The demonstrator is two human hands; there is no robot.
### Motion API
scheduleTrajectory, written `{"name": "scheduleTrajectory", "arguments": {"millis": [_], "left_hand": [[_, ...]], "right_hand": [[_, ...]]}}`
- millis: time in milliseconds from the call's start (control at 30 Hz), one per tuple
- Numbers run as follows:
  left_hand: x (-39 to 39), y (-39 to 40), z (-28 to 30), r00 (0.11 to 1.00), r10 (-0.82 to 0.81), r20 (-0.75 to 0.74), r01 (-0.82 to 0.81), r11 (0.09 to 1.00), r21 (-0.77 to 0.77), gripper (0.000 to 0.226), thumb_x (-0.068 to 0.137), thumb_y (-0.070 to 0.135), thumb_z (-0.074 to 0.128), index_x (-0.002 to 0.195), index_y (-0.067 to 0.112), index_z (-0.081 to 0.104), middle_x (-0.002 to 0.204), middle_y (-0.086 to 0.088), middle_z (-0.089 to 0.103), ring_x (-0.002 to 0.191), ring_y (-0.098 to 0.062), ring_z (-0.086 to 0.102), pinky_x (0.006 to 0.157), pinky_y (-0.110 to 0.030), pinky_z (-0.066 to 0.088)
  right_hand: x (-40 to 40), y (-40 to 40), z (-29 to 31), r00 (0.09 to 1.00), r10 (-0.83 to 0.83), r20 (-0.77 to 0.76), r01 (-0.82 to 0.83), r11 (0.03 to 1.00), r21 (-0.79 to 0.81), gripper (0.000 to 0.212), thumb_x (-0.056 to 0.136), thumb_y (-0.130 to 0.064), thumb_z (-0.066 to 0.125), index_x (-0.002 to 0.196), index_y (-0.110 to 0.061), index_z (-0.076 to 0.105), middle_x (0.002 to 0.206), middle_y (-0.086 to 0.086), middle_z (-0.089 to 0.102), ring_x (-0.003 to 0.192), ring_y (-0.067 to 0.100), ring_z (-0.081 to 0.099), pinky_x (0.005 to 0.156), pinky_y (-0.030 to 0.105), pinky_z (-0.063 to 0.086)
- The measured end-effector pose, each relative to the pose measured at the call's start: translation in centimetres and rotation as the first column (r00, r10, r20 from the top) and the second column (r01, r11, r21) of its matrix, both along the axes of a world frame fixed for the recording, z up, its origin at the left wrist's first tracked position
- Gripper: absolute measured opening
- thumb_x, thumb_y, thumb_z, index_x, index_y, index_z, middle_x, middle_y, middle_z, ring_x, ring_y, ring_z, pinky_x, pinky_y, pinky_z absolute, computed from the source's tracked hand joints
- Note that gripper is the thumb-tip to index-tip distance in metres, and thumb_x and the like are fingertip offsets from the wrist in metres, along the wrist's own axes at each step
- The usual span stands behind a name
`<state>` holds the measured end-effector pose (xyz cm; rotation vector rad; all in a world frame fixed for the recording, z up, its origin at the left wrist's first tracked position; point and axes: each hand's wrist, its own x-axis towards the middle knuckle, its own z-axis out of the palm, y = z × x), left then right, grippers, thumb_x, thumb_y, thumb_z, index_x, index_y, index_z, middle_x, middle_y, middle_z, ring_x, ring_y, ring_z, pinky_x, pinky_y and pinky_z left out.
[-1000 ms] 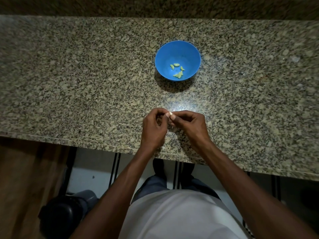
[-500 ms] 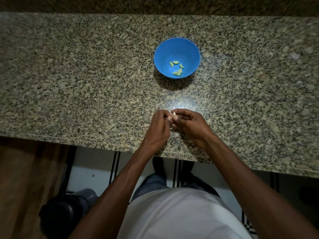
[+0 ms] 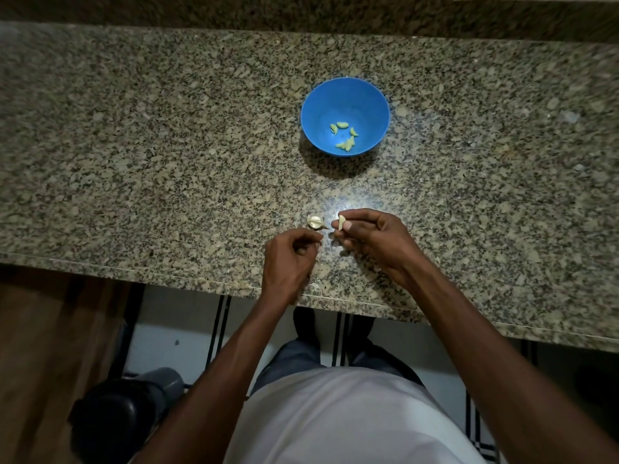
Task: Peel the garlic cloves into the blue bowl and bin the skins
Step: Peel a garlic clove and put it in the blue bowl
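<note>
Your right hand (image 3: 375,241) pinches one pale garlic clove (image 3: 341,222) between thumb and forefinger, just above the near part of the granite counter (image 3: 140,155). Your left hand (image 3: 289,259) sits just to its left with fingers curled; whether it holds anything I cannot tell. The two hands are apart, a small gap between them. One piece of garlic skin (image 3: 315,222) lies on the counter just beyond your left fingertips. Farther off stands one blue bowl (image 3: 345,95) — five peeled cloves (image 3: 345,135) lie in its bottom. Nothing stands between your hands and the bowl. Down at the near left, on the floor, is one dark bin (image 3: 117,416) — below the counter edge.
</note>
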<state>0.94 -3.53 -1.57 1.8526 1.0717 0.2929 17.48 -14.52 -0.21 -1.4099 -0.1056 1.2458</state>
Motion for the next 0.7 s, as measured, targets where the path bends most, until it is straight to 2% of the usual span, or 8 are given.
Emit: {"name": "scheduleTrajectory", "arguments": {"millis": [100, 167, 267, 333, 433, 500, 600, 700], "left_hand": [[-0.1, 0.4, -0.1, 1.0, 0.021, -0.014, -0.021, 1.0, 0.012, 0.023, 0.096, 0.008, 0.067, 0.107, 0.021, 0.081, 0.099, 0.009, 0.079, 0.089, -0.002, 0.074, 0.082, -0.032, 0.065], [-0.2, 0.5, 0.1, 0.999, 0.032, 0.005, -0.032, 0.999, -0.002, 0.019, 0.096, 0.015, 0.072, 0.111, 0.021, 0.08, 0.1, 0.007, 0.079, 0.09, -0.005, 0.074, 0.08, -0.034, 0.065], [0.0, 0.6, 0.7, 0.993, 0.08, 0.086, -0.075, 0.995, -0.06, 0.016, 0.089, 0.025, 0.083, 0.102, 0.015, 0.082, 0.085, 0.005, 0.079, 0.077, -0.008, 0.076, 0.07, -0.028, 0.064], [0.3, 0.6, 1.3, 0.984, 0.102, 0.146, -0.085, 0.99, -0.116, 0.017, 0.089, 0.024, 0.084, 0.102, 0.013, 0.082, 0.084, 0.003, 0.079, 0.077, -0.01, 0.076, 0.068, -0.025, 0.062], [0.7, 1.0, 1.4, 0.98, 0.039, 0.196, -0.005, 0.985, -0.172, 0.026, 0.091, 0.021, 0.081, 0.117, 0.017, 0.078, 0.103, 0.005, 0.079, 0.097, -0.011, 0.075, 0.083, -0.029, 0.063], [1.0, 1.3, 1.5, 0.983, -0.018, 0.184, 0.049, 0.984, -0.169, 0.024, 0.091, 0.017, 0.081, 0.114, 0.016, 0.079, 0.107, 0.005, 0.079, 0.101, -0.009, 0.074, 0.089, -0.031, 0.062], [1.2, 1.5, 1.7, 0.988, -0.007, 0.153, 0.031, 0.988, -0.154, 0.013, 0.087, 0.013, 0.082, 0.1, 0.012, 0.082, 0.095, 0.005, 0.08, 0.09, -0.008, 0.076, 0.081, -0.028, 0.063], [1.4, 1.3, 1.6, 0.987, 0.053, 0.153, -0.027, 0.986, -0.166, 0.008, 0.087, 0.013, 0.083, 0.095, 0.011, 0.081, 0.089, 0.003, 0.08, 0.082, -0.009, 0.076, 0.07, -0.021, 0.06]], "right_hand": [[-0.2, 0.0, 0.0, 1.0, 0.007, 0.003, -0.007, 1.0, 0.015, 0.023, 0.095, 0.001, 0.071, 0.118, 0.001, 0.073, 0.111, 0.016, 0.079, 0.099, 0.026, 0.076, 0.088, 0.036, 0.061], [-0.4, -0.1, 0.0, 1.0, 0.001, 0.001, -0.001, 1.0, 0.02, 0.023, 0.094, 0.001, 0.072, 0.118, 0.0, 0.075, 0.108, 0.018, 0.078, 0.093, 0.023, 0.074, 0.092, 0.041, 0.06], [-0.7, -0.1, -0.2, 1.0, 0.013, 0.024, -0.014, 1.0, 0.026, 0.024, 0.094, 0.0, 0.074, 0.118, -0.002, 0.076, 0.105, 0.019, 0.078, 0.09, 0.021, 0.074, 0.093, 0.043, 0.059], [-0.8, -0.1, 0.0, 0.997, 0.036, 0.072, -0.038, 0.999, 0.019, 0.025, 0.092, -0.002, 0.076, 0.117, -0.003, 0.076, 0.107, 0.017, 0.079, 0.094, 0.023, 0.076, 0.093, 0.041, 0.062], [-0.9, -0.1, 0.2, 0.985, 0.075, 0.157, -0.075, 0.997, -0.004, 0.023, 0.089, -0.004, 0.081, 0.112, -0.003, 0.077, 0.105, 0.015, 0.08, 0.1, 0.026, 0.077, 0.092, 0.038, 0.062], [-1.1, 0.0, 0.4, 0.973, 0.102, 0.205, -0.101, 0.995, -0.013, 0.022, 0.088, -0.006, 0.083, 0.109, -0.003, 0.077, 0.104, 0.013, 0.08, 0.102, 0.028, 0.077, 0.092, 0.038, 0.062], [-1.1, 0.0, 0.5, 0.964, 0.101, 0.244, -0.098, 0.995, -0.025, 0.023, 0.086, -0.007, 0.084, 0.108, -0.004, 0.078, 0.103, 0.011, 0.08, 0.102, 0.026, 0.077, 0.091, 0.037, 0.063], [-1.3, 0.1, 0.8, 0.98, 0.061, 0.19, -0.061, 0.998, -0.003, 0.027, 0.086, -0.006, 0.084, 0.112, -0.004, 0.077, 0.106, 0.01, 0.08, 0.103, 0.022, 0.077, 0.09, 0.031, 0.062]]}}
